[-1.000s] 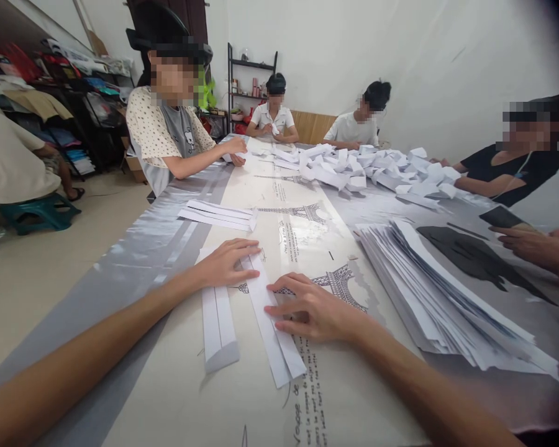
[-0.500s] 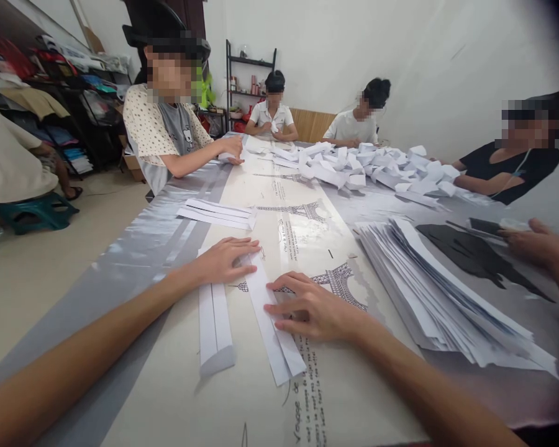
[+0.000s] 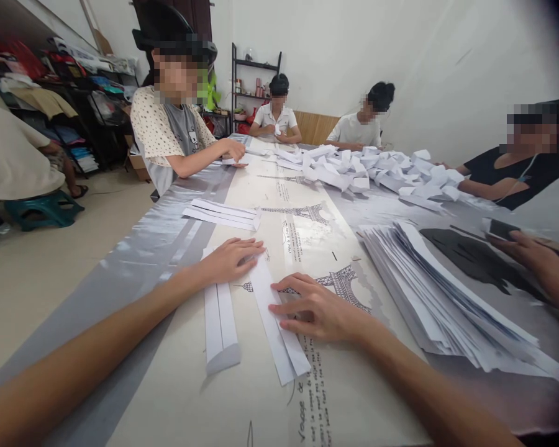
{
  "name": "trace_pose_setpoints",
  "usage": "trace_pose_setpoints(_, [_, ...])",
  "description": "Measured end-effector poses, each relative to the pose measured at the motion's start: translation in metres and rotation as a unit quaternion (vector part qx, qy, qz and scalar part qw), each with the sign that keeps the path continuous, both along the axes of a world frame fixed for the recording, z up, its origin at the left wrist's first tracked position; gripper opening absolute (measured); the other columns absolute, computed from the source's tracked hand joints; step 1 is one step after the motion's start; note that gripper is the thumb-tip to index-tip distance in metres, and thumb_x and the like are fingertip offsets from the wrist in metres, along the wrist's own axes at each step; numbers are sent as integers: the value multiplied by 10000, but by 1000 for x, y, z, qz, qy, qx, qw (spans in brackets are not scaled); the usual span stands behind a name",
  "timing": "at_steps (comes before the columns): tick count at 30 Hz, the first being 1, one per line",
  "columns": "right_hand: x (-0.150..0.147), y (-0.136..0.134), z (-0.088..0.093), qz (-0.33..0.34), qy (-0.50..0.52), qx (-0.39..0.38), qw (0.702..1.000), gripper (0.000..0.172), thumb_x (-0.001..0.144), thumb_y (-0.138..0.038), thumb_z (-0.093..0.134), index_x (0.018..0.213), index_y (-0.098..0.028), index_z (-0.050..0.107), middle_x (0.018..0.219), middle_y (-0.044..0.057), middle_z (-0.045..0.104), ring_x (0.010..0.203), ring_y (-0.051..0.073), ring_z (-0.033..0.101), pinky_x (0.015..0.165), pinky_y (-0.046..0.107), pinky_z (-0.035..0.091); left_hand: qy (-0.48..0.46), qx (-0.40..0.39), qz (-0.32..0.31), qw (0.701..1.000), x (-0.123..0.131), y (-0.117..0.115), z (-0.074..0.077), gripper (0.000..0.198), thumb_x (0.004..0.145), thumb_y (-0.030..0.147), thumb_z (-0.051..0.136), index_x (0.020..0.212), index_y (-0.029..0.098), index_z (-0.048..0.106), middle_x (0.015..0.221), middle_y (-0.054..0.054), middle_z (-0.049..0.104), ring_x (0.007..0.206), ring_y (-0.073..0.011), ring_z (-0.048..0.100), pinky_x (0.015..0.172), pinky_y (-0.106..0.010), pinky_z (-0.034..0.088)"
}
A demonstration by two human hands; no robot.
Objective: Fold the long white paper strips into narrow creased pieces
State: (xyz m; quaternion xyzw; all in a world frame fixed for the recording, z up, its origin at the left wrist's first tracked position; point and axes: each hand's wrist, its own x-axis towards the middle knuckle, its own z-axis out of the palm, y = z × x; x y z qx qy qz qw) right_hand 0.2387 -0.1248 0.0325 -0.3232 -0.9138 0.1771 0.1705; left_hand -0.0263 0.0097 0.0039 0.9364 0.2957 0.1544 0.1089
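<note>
A folded white paper strip (image 3: 274, 332) lies lengthwise before me on the printed table cover. My left hand (image 3: 233, 259) rests over its far end, open, with the fingers stretched to the right. Along the strip's right side is my right hand (image 3: 314, 310), its fingers spread and bent, fingertips on the paper. A second folded strip (image 3: 222, 326), with a lengthwise seam, extends from beneath my left hand toward me. Beyond it lie more folded strips (image 3: 221, 215) side by side. Whatever is under my left palm is hidden.
A stack of flat white paper pieces (image 3: 447, 304) lies to my right. Farther back is a heap of folded white paper (image 3: 368, 167). At the right edge a co-worker's hand (image 3: 531, 251) holds a dark flat object. Other people sit around the table (image 3: 168, 391).
The view has shifted slightly; my hands stay on the same strip in nearly the same pose. The co-worker's hand at right has tilted the dark object. The left co-worker's hand has moved slightly.
</note>
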Motion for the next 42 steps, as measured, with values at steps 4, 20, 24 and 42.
trace_pose_setpoints(4, [2, -1, -2, -15, 0, -2, 1000, 270, 995, -362, 626, 1231, -305, 742, 1432, 76, 596, 1325, 263, 519, 1099, 497, 457, -33, 12, 34, 999, 6, 8, -11, 406, 1074, 350, 343, 1333, 294, 650, 1434, -10, 615, 1376, -231, 538, 1128, -451, 396])
trace_pose_setpoints(20, [7, 9, -16, -124, 91, -102, 983, 137, 878, -294, 761, 1015, -290, 749, 1328, 55, 573, 1091, 204, 594, 946, 399, 536, 1, -3, -182, 983, 13, -16, 31, 229, 1017, 268, 499, 1131, 248, 696, 1097, -77, 679, 1005, -234, 634, 898, -370, 474])
trace_pose_setpoints(24, [6, 9, -12, -173, 91, -101, 975, 233, 853, -281, 760, 1059, -241, 659, 1063, 39, 619, 867, 168, 586, 789, 337, 527, -20, -26, -179, 983, 17, -14, 36, 243, 1026, 310, 486, 951, 224, 701, 947, -65, 664, 904, -223, 617, 843, -360, 464])
trace_pose_setpoints(42, [20, -4, 13, -143, 61, -57, 986, 131, 937, -289, 642, 848, -228, 716, 875, 33, 655, 658, 134, 561, 614, 305, 493, -40, 135, -204, 969, 16, -27, 32, 362, 1066, 217, 355, 826, 234, 625, 862, -41, 624, 678, -152, 536, 665, -326, 459])
